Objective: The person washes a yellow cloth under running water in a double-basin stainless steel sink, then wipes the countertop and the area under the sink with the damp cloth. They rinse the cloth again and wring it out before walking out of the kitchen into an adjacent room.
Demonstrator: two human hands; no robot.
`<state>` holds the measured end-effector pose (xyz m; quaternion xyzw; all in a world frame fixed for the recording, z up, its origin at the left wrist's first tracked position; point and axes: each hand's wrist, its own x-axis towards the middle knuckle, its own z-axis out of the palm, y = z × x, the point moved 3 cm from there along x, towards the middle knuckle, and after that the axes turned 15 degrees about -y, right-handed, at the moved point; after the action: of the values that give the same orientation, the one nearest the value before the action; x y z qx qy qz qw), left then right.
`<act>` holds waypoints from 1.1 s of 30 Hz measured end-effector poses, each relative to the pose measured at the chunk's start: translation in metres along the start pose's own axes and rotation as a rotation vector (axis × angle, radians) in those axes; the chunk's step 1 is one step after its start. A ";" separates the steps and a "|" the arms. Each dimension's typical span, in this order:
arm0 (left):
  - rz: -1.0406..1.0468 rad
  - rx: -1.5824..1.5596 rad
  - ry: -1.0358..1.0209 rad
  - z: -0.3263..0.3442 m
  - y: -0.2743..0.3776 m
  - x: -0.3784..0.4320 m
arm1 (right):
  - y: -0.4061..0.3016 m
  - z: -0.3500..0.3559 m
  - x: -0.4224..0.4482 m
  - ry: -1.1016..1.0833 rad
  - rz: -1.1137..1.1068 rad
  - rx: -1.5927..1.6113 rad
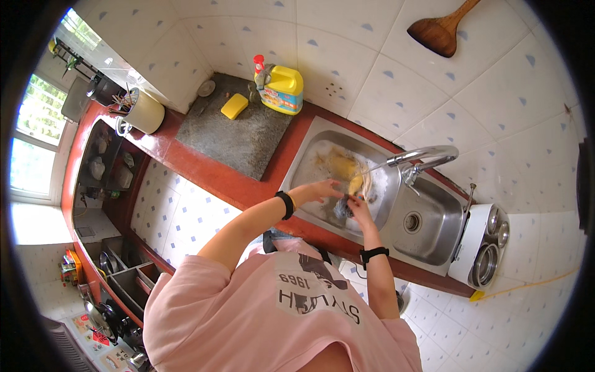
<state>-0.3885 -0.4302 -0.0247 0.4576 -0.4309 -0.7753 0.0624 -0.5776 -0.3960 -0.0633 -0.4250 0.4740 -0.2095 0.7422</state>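
Observation:
Over the left basin of a steel double sink (302, 153), my right hand (360, 209) pinches a dark grey bunched item (343, 208), perhaps a cloth or scouring pad. My left hand (323, 190) is just beside it, fingers spread, with nothing visible in its grasp. Sudsy, brownish water fills part of this basin. A yellow cloth-like item (355, 184) and a pale strip lie in the suds close to my fingers. A chrome faucet (425, 153) reaches over the basin from the right. How far the grey item extends under my hands is unclear.
A yellow detergent jug (281, 90) with a red pump and a yellow sponge (234, 106) stand on a grey stone slab (228, 139), left of the sink. The right basin (430, 218) shows its drain. A white rack (476, 246) with metal bowls adjoins it. A wooden ladle (434, 35) hangs above.

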 end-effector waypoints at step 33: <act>0.381 0.028 -0.004 0.028 0.118 0.065 | -0.042 -0.116 -0.063 0.745 -0.533 0.772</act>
<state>-0.4825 -0.5182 0.0238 0.3671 -0.5207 -0.7442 0.2006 -0.7052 -0.4248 -0.0173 -0.1271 0.4690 -0.6803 0.5487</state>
